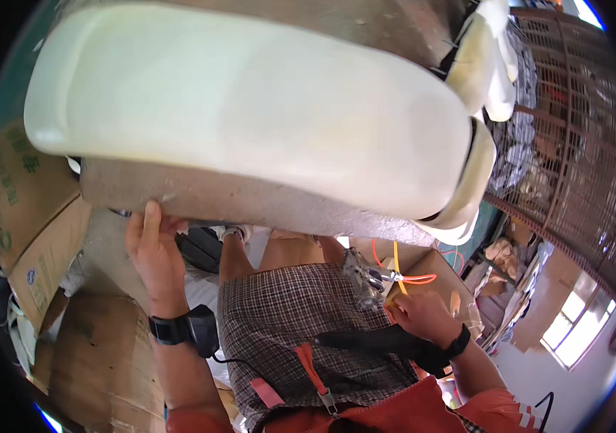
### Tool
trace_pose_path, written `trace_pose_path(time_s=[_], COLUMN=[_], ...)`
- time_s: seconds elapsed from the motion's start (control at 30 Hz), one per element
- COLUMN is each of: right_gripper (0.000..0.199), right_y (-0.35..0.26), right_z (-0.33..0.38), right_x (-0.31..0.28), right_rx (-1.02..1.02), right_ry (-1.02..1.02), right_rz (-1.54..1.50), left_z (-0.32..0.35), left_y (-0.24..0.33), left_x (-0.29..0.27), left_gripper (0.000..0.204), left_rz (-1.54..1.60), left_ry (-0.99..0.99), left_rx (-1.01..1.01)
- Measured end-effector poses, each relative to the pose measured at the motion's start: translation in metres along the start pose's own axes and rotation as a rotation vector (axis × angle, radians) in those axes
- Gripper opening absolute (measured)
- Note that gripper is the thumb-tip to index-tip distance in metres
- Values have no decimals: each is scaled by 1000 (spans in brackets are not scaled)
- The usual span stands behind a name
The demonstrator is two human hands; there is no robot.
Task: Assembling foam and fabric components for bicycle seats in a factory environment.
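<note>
While the left hand (155, 249) is resting at the near edge of the rough, brown-grey table (243, 198), its forearm is standing almost upright from the picture's lower edge, and its wrist is wearing a black strap with a black box (203, 332). 1 finger is pointing upward against the edge and others are bending to the right; whether they are gripping underneath, I cannot tell. Just beyond the fingertips, and apart from them, a long, smooth, off-white slab with rounded corners (250, 108) is lying lengthwise across the table. Nearer the body than the table's edge, the right hand (423, 315) is curling its fingers inward, its forearm slanting in from the lower right. Those fingers are sitting beside a thin yellow cord (397, 258), but I cannot tell whether they are pinching it. To their left, a silver metal fitting in crumpled clear plastic (366, 281) is showing near a looped, bright orange hose (421, 278).
</note>
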State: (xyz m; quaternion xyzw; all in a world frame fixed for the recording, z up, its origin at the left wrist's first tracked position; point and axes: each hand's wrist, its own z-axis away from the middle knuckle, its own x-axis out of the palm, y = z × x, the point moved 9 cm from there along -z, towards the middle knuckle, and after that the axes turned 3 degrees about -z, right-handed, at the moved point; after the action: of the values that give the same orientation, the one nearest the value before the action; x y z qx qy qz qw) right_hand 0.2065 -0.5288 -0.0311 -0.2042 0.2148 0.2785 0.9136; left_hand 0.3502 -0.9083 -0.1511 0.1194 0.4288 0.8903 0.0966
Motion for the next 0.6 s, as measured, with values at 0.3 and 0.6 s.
trace_pose_path(time_s=[0.3,0.6], right_gripper=[24,26], right_y=[48,180], right_z=[35,129], right_x=[39,114], right_rx=[244,533], right_ry=[-210,-213], right_rz=[-43,-157], left_z=[7,5], left_y=[-73,-87], left_x=[-69,-74], left_gripper=[19,33], left_rz=[-214,-364], left_ry=[32,-102], left_rx=[-199,-454])
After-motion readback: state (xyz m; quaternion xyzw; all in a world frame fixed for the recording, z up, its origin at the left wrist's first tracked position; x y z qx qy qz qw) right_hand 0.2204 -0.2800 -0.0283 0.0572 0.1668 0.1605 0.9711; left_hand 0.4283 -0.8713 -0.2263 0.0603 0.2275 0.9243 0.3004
